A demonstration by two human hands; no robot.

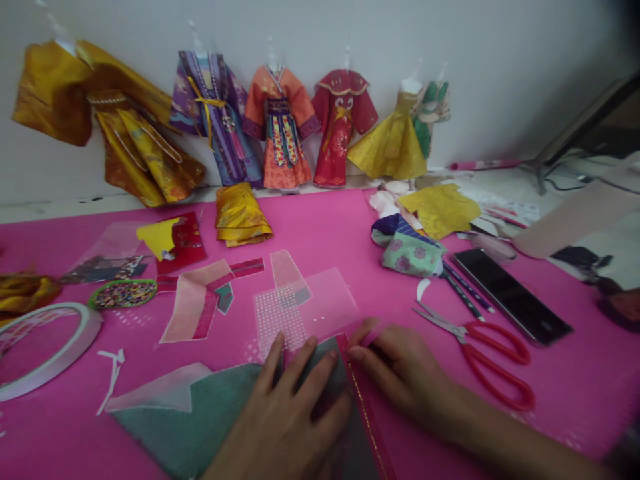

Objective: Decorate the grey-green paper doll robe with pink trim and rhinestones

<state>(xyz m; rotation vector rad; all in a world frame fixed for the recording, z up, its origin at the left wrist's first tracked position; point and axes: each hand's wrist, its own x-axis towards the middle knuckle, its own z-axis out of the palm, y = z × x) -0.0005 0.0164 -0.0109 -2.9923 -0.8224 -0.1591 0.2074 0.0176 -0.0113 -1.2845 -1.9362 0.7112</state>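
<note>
My left hand [295, 400] lies with its fingers spread on a green fabric piece [220, 407], pressing it against the pink mat. A red trim strip [364, 400] with a gold line runs along the fabric's right edge. My right hand [407, 373] pinches the top end of that strip between thumb and fingers; the fingertips are slightly blurred. A pale, pointed backing piece [173, 387] shows at the green fabric's upper left. Just above my fingers is a clear sheet with white dots [280, 317]. Red-handled scissors [475, 340] lie open to the right of my right hand.
Doll-size robes, such as a red one [344, 127], stand along the wall. Cut pink pieces [193, 303], a bead tray [123, 293] and a white tape roll [90, 330] lie left. A phone [510, 293], pencils [465, 293] and fabric scraps [413, 253] lie right.
</note>
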